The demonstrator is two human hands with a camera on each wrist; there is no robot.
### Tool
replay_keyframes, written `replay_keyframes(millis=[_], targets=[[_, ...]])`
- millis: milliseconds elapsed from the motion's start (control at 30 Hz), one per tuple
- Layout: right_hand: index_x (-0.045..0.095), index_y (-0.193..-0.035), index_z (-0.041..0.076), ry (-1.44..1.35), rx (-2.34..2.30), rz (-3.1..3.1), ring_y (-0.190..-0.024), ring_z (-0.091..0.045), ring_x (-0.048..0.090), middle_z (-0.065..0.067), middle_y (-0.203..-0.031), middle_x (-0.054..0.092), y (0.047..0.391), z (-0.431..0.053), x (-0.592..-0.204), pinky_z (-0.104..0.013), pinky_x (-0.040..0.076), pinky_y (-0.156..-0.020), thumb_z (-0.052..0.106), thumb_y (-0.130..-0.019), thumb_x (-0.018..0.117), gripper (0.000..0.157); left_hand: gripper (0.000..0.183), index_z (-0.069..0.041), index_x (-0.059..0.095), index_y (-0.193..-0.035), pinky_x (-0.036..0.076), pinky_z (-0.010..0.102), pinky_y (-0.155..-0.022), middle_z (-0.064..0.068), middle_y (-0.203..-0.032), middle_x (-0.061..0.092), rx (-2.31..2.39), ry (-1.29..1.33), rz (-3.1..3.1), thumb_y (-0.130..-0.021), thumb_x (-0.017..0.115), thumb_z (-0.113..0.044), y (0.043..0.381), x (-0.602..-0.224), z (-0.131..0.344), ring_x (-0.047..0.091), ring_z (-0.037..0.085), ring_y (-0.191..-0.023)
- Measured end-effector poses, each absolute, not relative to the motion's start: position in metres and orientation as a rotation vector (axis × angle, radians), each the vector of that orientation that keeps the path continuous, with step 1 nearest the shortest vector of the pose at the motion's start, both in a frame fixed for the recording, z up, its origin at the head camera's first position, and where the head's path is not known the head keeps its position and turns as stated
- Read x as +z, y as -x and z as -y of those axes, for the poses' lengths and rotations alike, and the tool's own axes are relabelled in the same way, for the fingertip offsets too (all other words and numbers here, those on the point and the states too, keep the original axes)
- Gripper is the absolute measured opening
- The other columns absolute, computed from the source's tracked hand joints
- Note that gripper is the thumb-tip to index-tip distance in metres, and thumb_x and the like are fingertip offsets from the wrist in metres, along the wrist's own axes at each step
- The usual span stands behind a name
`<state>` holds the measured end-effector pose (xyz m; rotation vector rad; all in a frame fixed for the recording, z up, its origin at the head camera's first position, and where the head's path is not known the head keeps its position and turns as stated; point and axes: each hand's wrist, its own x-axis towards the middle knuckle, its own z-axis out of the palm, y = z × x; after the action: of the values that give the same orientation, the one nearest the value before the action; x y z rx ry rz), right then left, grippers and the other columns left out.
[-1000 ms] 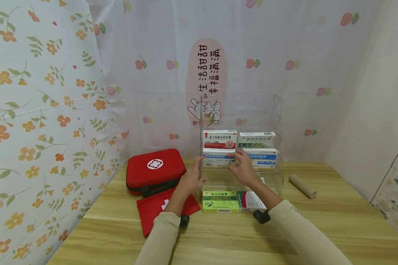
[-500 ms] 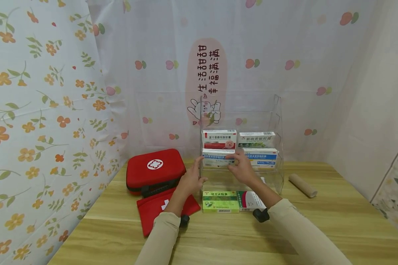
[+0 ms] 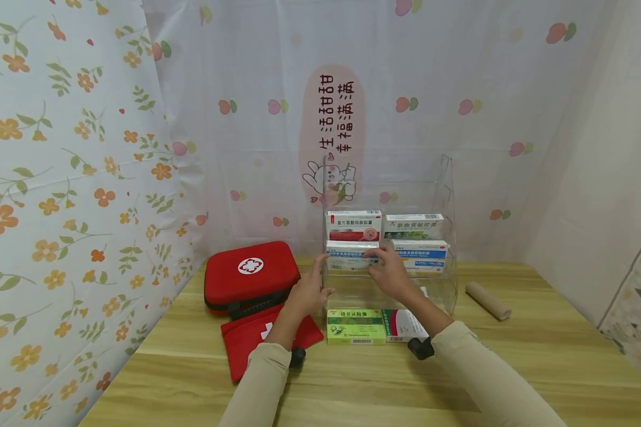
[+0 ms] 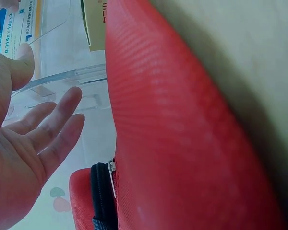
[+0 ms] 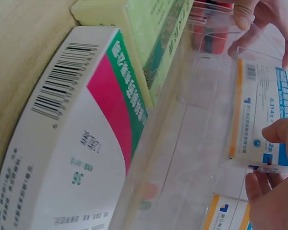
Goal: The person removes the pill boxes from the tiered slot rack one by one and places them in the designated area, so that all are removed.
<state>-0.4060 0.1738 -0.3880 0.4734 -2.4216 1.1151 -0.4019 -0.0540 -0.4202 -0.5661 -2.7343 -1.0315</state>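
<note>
A clear acrylic rack [image 3: 389, 196] holds medicine boxes on several tiers. My right hand [image 3: 389, 273] holds the right end of a blue-and-white medicine box [image 3: 344, 252] on the middle tier, its index finger on the front face. My left hand [image 3: 305, 292] is at the rack's left side, index fingertip by the same box's upper left corner. In the left wrist view the other fingers of the left hand [image 4: 19, 153] are spread outside the side panel, the thumb apart from them. A matching blue-and-white box [image 3: 421, 256] stands to the right, partly behind my right hand.
Behind stand a red-and-white box [image 3: 354, 225] and a green-and-white box [image 3: 412, 226]. A yellow-green box [image 3: 355, 327] and a white-and-magenta box [image 5: 72, 129] are at the bottom. A red first-aid case [image 3: 251, 273] and red pouch [image 3: 246, 350] lie left, a cardboard tube [image 3: 488, 300] right.
My right index finger has shifted slightly left and down on the blue-and-white box. The left hand keeps its place at the rack's side.
</note>
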Motion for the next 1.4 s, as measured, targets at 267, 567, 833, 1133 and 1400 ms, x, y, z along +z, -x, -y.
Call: replay_keyframes(millis=[267, 567, 833, 1133, 1400], targets=[[0.073, -0.099, 0.004, -0.52, 1.126, 2.255, -0.111, -0.035, 0.053, -0.019, -0.121, 0.056, 0.4068, -0.1745, -0.3899, -0.051, 0.049, -0.086, -0.007, -0.081, 0.071, 0.02, 0.087, -0.03, 0.016, -0.151, 0.046, 0.032, -0.051, 0.015, -0.118, 0.058, -1.034, 0.577, 2.724, -0.089, 0.075, -0.017, 0.4029, -0.42, 0.0533, 0.056, 0.021, -0.068], [0.071, -0.102, 0.004, -0.512, 1.105, 2.187, -0.111, -0.037, 0.056, -0.018, -0.121, 0.056, 0.4071, -0.1743, -0.3909, -0.052, 0.053, -0.084, -0.011, -0.08, 0.068, 0.027, 0.087, -0.03, 0.016, -0.151, 0.046, 0.032, -0.051, 0.014, -0.111, 0.059, -1.014, 0.574, 2.73, -0.089, 0.075, -0.019, 0.4008, -0.4203, 0.0535, 0.056, 0.02, -0.066], [0.069, -0.111, 0.002, -0.551, 1.157, 2.156, -0.109, -0.04, 0.059, -0.019, -0.119, 0.055, 0.4029, -0.1701, -0.3841, -0.05, 0.055, -0.085, -0.011, -0.082, 0.068, 0.031, 0.087, -0.028, 0.016, -0.152, 0.046, 0.032, -0.05, 0.015, -0.106, 0.06, -0.977, 0.578, 2.721, -0.089, 0.075, -0.02, 0.4013, -0.419, 0.0535, 0.055, 0.02, -0.064], [0.069, -0.112, 0.001, -0.568, 1.169, 2.106, -0.1, -0.038, 0.064, -0.018, -0.119, 0.057, 0.4005, -0.1727, -0.3836, -0.048, 0.056, -0.081, -0.011, -0.082, 0.069, 0.033, 0.087, -0.029, 0.016, -0.152, 0.046, 0.032, -0.051, 0.018, -0.115, 0.059, -0.987, 0.575, 2.727, -0.089, 0.075, -0.02, 0.4012, -0.4199, 0.0534, 0.055, 0.02, -0.064], [0.069, -0.114, 0.002, -0.573, 1.184, 2.068, -0.098, -0.034, 0.064, -0.017, -0.119, 0.058, 0.3991, -0.1783, -0.3821, -0.041, 0.057, -0.079, -0.01, -0.082, 0.071, 0.034, 0.088, -0.03, 0.015, -0.151, 0.046, 0.032, -0.05, 0.015, -0.105, 0.059, -0.997, 0.578, 2.716, -0.089, 0.076, -0.019, 0.4013, -0.4199, 0.0531, 0.055, 0.02, -0.065]])
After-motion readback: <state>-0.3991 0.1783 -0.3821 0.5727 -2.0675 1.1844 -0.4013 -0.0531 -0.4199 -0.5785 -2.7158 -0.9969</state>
